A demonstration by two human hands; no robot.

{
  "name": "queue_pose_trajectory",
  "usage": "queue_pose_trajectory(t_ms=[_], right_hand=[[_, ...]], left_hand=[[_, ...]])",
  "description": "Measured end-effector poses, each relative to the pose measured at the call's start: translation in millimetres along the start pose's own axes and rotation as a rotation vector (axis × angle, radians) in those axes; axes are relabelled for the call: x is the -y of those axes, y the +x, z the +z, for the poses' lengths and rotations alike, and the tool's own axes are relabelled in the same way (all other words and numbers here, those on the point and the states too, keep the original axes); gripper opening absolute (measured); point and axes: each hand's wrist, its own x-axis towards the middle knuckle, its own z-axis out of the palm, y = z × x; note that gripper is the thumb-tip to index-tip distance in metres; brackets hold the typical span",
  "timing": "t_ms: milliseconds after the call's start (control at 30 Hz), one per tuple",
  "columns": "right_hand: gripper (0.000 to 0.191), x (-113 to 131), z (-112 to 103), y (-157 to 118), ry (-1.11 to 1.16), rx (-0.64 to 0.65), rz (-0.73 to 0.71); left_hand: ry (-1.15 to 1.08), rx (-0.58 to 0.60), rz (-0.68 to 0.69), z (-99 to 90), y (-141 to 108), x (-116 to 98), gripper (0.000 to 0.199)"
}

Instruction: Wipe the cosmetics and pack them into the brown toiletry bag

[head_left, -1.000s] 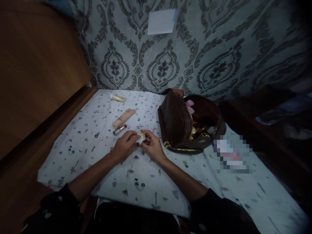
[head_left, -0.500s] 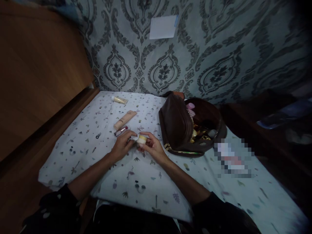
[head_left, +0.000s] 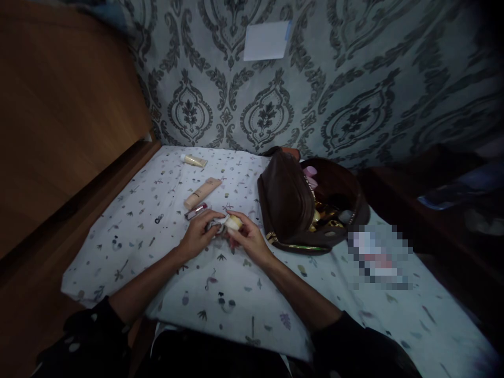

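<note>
My right hand (head_left: 250,237) grips a small jar (head_left: 233,222) with a yellow lid and a pale body, now tilted. My left hand (head_left: 200,232) is closed on a thin whitish wipe or cloth (head_left: 217,222), which touches the jar's left side. Just beyond my left hand lies a small tube with a dark red end (head_left: 196,211). Past it rests a peach tube (head_left: 203,193), and farther back a pale yellow tube with a white cap (head_left: 193,160).
An open brown bag (head_left: 282,202) holding pink and gold items stands to the right. Beside it is a pixelated flat object (head_left: 380,257). A wooden cabinet (head_left: 71,105) borders the left side, and a patterned wall (head_left: 268,110) rises behind the printed sheet (head_left: 145,262).
The jar has tipped over and shifted slightly right in my right hand. More of the whitish wipe shows between my hands.
</note>
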Motion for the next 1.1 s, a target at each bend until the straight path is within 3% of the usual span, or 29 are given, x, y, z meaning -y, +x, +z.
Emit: queue_pose_trajectory(t_ms=[233, 667, 1100], right_hand=[[0.053, -3.1, -0.8, -0.2, 0.176, 0.094, 0.079], [0.051, -2.8, 3.1, 1.0, 0.013, -0.071, -0.025], [0.045, -3.7, 2.1, 5.4, 0.206, -0.191, 0.002]], left_hand=[[0.032, 0.013, 0.056, -0.6, -0.5, -1.1, 0.021], [0.143, 0.003, 0.22, -2.3, -3.7, -6.0, 0.033], [0.335, -0.028, 0.424, 1.3, -7.2, -9.1, 0.033]])
